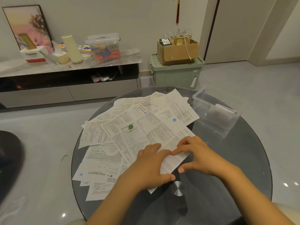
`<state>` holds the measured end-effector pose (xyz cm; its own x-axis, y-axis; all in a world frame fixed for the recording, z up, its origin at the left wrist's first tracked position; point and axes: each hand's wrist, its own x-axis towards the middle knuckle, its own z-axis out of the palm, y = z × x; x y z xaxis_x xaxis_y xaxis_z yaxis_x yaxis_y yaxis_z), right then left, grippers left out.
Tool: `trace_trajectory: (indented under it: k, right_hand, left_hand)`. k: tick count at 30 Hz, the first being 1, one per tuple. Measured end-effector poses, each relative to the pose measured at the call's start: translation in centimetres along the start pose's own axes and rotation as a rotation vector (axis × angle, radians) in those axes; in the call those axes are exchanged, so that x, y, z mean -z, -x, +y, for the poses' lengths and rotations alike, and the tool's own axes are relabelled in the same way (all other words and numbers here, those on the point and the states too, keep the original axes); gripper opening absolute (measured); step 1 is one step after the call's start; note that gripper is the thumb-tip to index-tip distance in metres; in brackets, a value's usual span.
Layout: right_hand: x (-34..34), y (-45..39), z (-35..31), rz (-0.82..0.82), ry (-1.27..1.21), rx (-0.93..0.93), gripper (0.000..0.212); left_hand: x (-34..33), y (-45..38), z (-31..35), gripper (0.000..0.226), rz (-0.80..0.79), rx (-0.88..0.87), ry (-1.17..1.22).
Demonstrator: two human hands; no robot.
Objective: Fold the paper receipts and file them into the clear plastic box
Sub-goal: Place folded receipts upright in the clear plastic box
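Several printed paper receipts [129, 127] lie spread in a loose pile over the round glass table [243, 168]. At the pile's near edge lies one folded receipt [172, 161]. My left hand [151, 166] lies flat on its left part, fingers straight, thumb at its near corner. My right hand [196, 155] presses its right part, the forefinger stretched along the fold and the thumb beside the receipt's near edge. The clear plastic box [215, 114] stands open at the table's far right, with a few folded papers leaning inside.
Behind the table stand a green storage bin [177, 73] with a cardboard box [178, 51] on top and a low cabinet [69, 88] carrying a lidded clear container, a bottle and cartons. A dark object [9, 159] sits at the left edge.
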<state>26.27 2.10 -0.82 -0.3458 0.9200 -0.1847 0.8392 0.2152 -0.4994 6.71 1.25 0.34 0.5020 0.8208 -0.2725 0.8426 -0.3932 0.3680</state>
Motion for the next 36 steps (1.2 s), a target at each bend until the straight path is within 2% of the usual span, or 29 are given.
trace_trajectory:
  k: [2, 5, 14, 17, 21, 23, 27, 33, 36]
  right_hand:
    - [-0.1, 0.0, -0.1, 0.023, 0.016, 0.009, 0.049]
    - [-0.2, 0.0, -0.2, 0.034, 0.01, 0.006, 0.046]
    - [-0.5, 0.2, -0.6, 0.067, 0.025, 0.031, 0.039]
    - [-0.8, 0.1, -0.6, 0.114, 0.055, 0.07, 0.026]
    - [-0.7, 0.1, -0.5, 0.136, 0.06, 0.096, 0.017]
    - [-0.7, 0.1, -0.4, 0.129, 0.045, 0.095, 0.016]
    - [-0.7, 0.1, -0.3, 0.108, -0.01, 0.082, 0.018]
    - [0.0, 0.3, -0.3, 0.049, -0.065, 0.072, 0.02]
    - [-0.1, 0.2, -0.2, 0.065, -0.065, 0.051, 0.026]
  left_hand:
    - [-0.2, 0.7, 0.1, 0.084, -0.037, 0.031, -0.009]
    - [-0.4, 0.6, 0.0, 0.087, -0.036, 0.042, -0.014]
    - [-0.3, 0.1, -0.9, 0.055, 0.042, 0.012, 0.041]
    - [0.3, 0.3, -0.8, 0.046, 0.085, -0.011, 0.085]
    - [1.2, 0.4, -1.0, 0.038, 0.131, 0.027, 0.27]
    - [1.3, 0.3, -1.7, 0.043, 0.14, 0.056, 0.208]
    - [0.8, 0.3, -2.8, 0.082, -0.066, 0.209, 0.076]
    - [0.1, 0.0, -1.3, 0.063, 0.031, 0.045, 0.12]
    - [0.2, -0.1, -0.9, 0.056, 0.078, 0.019, 0.176]
